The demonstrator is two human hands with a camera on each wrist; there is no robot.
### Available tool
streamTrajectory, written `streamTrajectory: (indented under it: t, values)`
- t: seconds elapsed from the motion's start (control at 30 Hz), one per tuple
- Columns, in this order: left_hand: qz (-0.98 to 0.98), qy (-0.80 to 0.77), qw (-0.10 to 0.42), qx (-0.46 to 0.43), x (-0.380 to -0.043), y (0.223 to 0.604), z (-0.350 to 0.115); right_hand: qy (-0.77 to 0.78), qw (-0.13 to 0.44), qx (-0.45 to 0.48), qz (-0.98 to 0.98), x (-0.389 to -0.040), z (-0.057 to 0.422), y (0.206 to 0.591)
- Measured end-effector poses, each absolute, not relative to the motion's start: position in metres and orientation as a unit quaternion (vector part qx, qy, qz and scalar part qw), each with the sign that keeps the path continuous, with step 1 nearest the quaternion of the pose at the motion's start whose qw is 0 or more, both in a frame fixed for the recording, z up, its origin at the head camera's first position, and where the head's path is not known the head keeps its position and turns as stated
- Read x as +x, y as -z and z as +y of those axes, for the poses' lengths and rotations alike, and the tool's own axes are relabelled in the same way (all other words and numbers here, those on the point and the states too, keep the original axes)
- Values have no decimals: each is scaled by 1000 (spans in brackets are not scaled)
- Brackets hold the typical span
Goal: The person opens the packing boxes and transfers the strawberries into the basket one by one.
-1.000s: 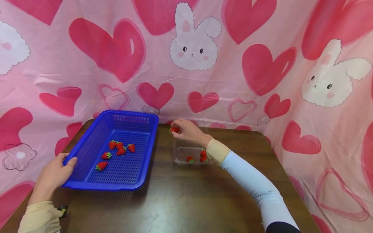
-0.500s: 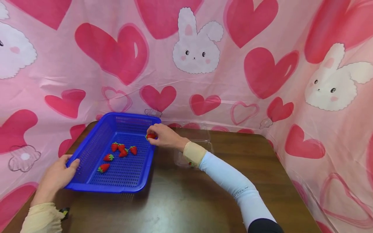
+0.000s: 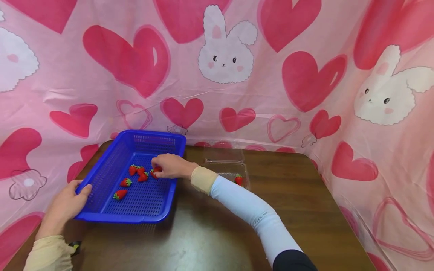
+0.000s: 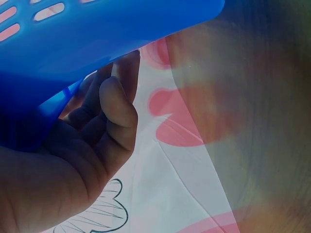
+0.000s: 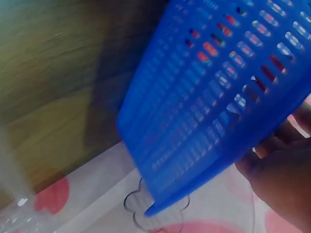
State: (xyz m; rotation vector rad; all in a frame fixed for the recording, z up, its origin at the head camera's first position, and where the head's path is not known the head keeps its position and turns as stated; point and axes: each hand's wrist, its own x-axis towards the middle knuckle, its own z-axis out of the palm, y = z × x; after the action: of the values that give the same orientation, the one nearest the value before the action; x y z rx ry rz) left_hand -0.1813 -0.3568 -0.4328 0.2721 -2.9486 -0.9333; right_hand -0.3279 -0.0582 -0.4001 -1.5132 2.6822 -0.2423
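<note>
A blue perforated plastic basket [image 3: 118,217] is at the left of the table, with several strawberries [image 3: 120,194] on its floor. At its left side, my left hand [image 3: 69,201] grips the rim, thumb on top. Its fingers are curled beneath the blue edge [image 4: 121,48] in the left wrist view. My right hand [image 3: 173,166] reaches over the basket's right side and pinches a strawberry [image 3: 156,171] low inside, partly hidden by the fingers. The right wrist view shows the basket's outer wall [image 5: 170,131] with red showing through its slots.
A clear plastic clamshell box [image 3: 224,155] stands with its lid up right of the basket, a strawberry [image 3: 239,179] visible inside; the right forearm hides part of it. The brown wooden table [image 3: 288,195] is backed by a pink heart-and-rabbit cloth [image 3: 264,98].
My right hand has carried a strawberry leftward from above the clear box, over the basket's right rim and down inside. The left hand keeps its grip on the rim.
</note>
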Motion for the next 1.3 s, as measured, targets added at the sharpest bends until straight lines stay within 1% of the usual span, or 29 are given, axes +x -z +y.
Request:
streamTrajectory:
  t: [0.23,0.53,0.73,0.93,1.13,1.2,1.3]
  values:
    - [-954,286,30,85,-182,433,-357,33,72,-482,873,-319,-85,408]
    - [-954,285,27,88,-180,432,-357,-15,91,-472,877,-309,-104,421]
    - [-952,292,26,84,-181,432,-357,-38,110,-451,885,-306,-108,426]
    - [-953,288,26,89,-180,431,-357,-44,123,-452,882,-307,-109,426]
    - [-955,283,24,89,-179,429,-355,-53,118,-453,882,-309,-107,425]
    - [-954,285,29,87,-179,430,-354,-49,95,-460,882,-310,-103,421]
    - [-952,291,36,84,-179,431,-355,-24,46,-478,877,-311,-94,408]
